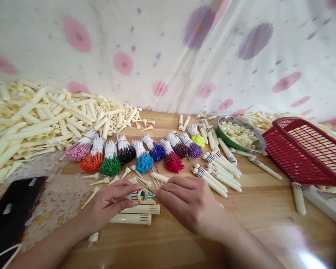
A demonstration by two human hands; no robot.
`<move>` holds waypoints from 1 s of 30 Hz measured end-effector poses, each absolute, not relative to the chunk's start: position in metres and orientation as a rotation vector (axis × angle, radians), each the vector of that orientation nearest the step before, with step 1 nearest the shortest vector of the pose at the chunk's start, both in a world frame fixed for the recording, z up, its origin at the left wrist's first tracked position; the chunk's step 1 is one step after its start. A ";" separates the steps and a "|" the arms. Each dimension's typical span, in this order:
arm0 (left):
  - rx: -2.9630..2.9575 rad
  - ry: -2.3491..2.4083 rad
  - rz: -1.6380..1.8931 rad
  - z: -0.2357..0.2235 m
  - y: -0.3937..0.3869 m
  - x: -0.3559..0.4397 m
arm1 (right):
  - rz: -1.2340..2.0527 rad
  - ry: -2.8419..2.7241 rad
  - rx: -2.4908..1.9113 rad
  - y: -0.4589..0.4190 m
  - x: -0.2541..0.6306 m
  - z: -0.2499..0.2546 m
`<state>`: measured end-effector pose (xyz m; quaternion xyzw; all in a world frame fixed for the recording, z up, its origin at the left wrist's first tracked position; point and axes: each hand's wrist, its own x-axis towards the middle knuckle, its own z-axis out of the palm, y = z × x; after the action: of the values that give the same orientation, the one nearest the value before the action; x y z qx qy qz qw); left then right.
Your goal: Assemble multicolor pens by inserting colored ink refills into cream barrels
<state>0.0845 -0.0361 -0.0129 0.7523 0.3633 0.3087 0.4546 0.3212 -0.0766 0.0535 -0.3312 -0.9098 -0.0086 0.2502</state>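
Bare forearms converge, left hand pinching a slotted plastic tube (cream, round-mouthed), right hand gripping slender rods.

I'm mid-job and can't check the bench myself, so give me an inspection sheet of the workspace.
Surface: wood tabletop, glare at near right.
Job's things: ivory barrel with thin rods at its open end; colour-tipped bundles beyond the hands.
Clutter: ivory tube pile and clear pieces at left; green-sided bowl and tilted red basket at right.
Grips: left hand holds the barrel; right hand pinches the rods.
Cables: white cable by the dark phone, near left.
Surroundings: floral sheet behind; other people, nothing seen.
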 end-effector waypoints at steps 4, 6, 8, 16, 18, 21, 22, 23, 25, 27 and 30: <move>1.847 0.905 0.744 -0.012 -0.037 0.084 | -0.030 -2.491 -0.919 -0.077 0.321 0.055; 1.836 0.907 0.738 -0.013 -0.037 0.084 | -0.034 -2.487 -0.934 -0.078 0.321 0.055; 1.822 0.901 0.735 -0.013 -0.037 0.084 | -0.041 -2.478 -0.934 -0.078 0.322 0.055; 1.829 0.876 0.708 -0.013 -0.038 0.084 | -0.027 -2.502 -0.911 -0.077 0.322 0.057; 1.828 0.876 0.703 -0.013 -0.038 0.084 | -0.032 -2.507 -0.908 -0.077 0.322 0.057; 1.832 0.878 0.702 -0.014 -0.037 0.083 | -0.046 -2.509 -0.906 -0.078 0.322 0.057; 1.837 0.881 0.702 -0.014 -0.037 0.083 | -0.051 -2.504 -0.906 -0.078 0.322 0.057; 1.841 0.881 0.700 -0.014 -0.037 0.083 | -0.053 -2.501 -0.907 -0.078 0.322 0.057; 1.846 0.873 0.698 -0.014 -0.037 0.083 | -0.044 -2.502 -0.912 -0.077 0.322 0.057; 1.853 0.864 0.701 -0.015 -0.038 0.082 | -0.029 -2.508 -0.911 -0.077 0.322 0.057; 1.868 0.871 0.709 -0.015 -0.038 0.082 | -0.032 -2.502 -0.887 -0.077 0.322 0.057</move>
<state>0.0817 -0.0379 -0.0152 0.7599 0.3541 0.2884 0.4625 0.3220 -0.0765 0.0566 -0.3244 -0.9146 -0.0116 0.2410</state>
